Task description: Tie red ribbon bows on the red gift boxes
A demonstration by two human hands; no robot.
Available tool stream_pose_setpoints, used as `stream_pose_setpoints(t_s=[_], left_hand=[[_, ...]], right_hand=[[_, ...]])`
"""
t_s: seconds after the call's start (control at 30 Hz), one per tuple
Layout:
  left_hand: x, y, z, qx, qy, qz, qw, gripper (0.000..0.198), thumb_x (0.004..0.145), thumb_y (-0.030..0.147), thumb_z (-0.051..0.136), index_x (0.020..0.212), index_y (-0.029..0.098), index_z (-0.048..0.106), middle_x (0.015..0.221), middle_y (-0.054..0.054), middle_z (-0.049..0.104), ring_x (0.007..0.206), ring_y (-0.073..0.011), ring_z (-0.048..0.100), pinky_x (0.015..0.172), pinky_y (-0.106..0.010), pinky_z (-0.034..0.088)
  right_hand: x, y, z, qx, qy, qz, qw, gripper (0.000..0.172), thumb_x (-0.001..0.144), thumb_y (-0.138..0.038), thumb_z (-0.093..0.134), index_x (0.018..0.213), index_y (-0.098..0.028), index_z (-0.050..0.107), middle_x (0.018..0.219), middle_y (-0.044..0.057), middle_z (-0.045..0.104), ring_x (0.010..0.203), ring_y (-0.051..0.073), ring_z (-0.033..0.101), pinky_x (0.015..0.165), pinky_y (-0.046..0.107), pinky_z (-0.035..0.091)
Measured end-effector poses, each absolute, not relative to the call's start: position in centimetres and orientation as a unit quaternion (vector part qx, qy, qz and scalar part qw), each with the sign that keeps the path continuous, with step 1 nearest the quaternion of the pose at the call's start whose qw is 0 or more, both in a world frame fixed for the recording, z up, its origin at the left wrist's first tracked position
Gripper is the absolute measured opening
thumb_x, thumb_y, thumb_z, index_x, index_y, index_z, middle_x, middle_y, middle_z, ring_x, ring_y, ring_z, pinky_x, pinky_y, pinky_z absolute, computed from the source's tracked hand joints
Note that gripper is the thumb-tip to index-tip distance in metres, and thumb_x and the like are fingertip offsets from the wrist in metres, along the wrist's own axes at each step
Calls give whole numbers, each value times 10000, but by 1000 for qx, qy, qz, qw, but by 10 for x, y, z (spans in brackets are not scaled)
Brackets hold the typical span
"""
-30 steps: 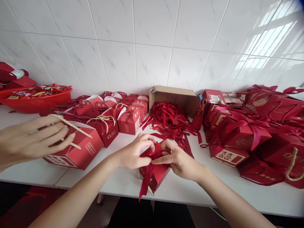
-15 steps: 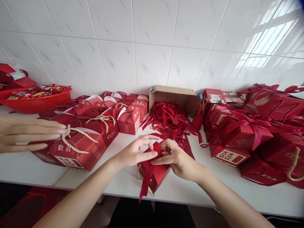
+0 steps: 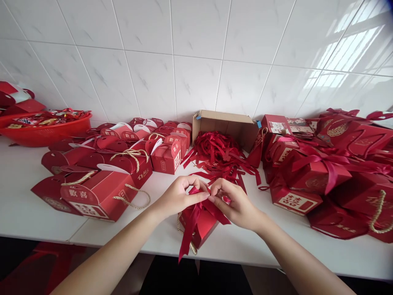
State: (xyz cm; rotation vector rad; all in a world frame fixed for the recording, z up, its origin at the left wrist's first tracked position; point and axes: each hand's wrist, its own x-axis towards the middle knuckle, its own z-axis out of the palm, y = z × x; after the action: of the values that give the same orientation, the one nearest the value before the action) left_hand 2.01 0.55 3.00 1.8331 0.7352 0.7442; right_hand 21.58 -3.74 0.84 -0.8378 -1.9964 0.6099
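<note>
Both hands, left hand [image 3: 178,196] and right hand [image 3: 235,203], pinch a red ribbon [image 3: 196,213] apparently closed atop a small red box [image 3: 202,227], steadying it at the table's [image 3: 245,246] near edge.

A cardboard box [image 3: 225,125] of ribbons [image 3: 219,153] stands beside red gift boxes [image 3: 166,153].

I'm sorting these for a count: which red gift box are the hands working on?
The small red box at the table's front edge, apart from both piles: both hands pinch the ribbon on top.
</note>
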Motion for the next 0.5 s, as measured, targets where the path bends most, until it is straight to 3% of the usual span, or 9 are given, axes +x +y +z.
stream_pose_setpoints(t_s=[0.17, 0.33, 0.5], left_hand=[[20, 6, 29, 747, 331, 302, 490, 266, 770, 304, 697, 620, 189, 510, 879, -32, 701, 897, -209, 654, 836, -351, 492], [17, 6, 27, 753, 330, 294, 487, 288, 745, 286, 718, 597, 197, 488, 894, -39, 708, 1058, -238, 639, 910, -354, 482], [15, 6, 25, 750, 328, 284, 499, 285, 727, 289, 732, 591, 200, 499, 905, -77, 721, 1161, -270, 600, 925, -380, 488]], right_hand=[[216, -37, 11, -348, -736, 355, 459, 131, 937, -289, 510, 856, -189, 487, 817, 1, 501, 665, 85, 461, 541, 186, 411], [221, -37, 9, -355, -704, 398, 469, 175, 930, -329, 534, 848, -189, 470, 806, -13, 476, 614, 69, 413, 513, 182, 390], [227, -37, 3, -390, -680, 391, 483, 226, 917, -383, 549, 843, -196, 444, 831, -1, 496, 622, 77, 451, 493, 191, 411]])
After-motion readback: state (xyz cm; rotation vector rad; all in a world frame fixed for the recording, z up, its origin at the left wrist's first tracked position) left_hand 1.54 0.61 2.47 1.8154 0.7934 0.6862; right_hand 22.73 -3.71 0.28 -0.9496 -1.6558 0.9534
